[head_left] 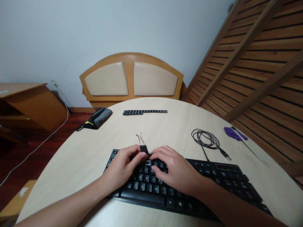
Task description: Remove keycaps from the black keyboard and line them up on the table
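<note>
My left hand (126,162) is closed on a keycap puller (143,148), pinching its black grip between thumb and fingers. Two wire prongs stick up from its far end. Its lower end points down at a dark keycap (148,163) in the upper rows of a black keyboard (144,197). Over the keys, my right hand (176,168) is curved with thumb and index finger apart, their tips close beside that keycap and the puller's lower end. Whether the fingertips touch the keycap I cannot tell. My right hand and forearm hide part of the keyboard.
Rows of loose keycaps (145,112) lie toward the table's far side. A grey and black pouch (98,119) sits at the left edge. On the right are a coiled USB cable (205,138), a purple cloth (233,133) and a thin white stick-like tool (251,147).
</note>
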`<action>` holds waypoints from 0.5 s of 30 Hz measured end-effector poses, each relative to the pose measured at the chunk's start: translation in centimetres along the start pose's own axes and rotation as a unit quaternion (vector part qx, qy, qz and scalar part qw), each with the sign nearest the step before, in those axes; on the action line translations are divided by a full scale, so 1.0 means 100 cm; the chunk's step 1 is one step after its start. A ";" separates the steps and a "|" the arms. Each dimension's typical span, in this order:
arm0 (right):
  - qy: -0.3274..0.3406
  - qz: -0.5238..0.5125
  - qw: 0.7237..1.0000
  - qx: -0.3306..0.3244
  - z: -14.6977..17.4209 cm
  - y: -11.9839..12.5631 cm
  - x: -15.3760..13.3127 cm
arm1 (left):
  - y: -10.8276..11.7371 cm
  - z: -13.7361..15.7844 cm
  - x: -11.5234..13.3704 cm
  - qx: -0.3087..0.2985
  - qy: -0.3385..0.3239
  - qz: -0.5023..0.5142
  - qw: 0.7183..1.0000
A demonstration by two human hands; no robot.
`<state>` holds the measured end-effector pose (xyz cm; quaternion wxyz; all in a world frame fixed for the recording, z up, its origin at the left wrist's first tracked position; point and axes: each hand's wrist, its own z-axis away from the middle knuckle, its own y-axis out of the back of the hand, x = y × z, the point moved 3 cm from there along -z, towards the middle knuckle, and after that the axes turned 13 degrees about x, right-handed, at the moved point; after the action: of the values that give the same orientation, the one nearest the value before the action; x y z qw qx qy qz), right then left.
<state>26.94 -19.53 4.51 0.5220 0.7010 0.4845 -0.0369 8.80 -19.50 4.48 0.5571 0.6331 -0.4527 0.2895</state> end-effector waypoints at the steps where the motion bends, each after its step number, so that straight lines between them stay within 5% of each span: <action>1: -0.001 0.000 1.000 -0.001 0.000 0.000 0.000 | 0.000 0.000 0.001 -0.003 -0.003 0.003 1.000; 15: -0.011 0.005 1.000 -0.008 0.001 0.000 0.001 | -0.003 0.002 0.003 -0.028 -0.019 -0.011 0.999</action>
<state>27.03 -19.56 4.46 0.5326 0.6988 0.4760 -0.0381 9.19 -19.73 4.53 0.5693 0.6277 -0.4640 0.2580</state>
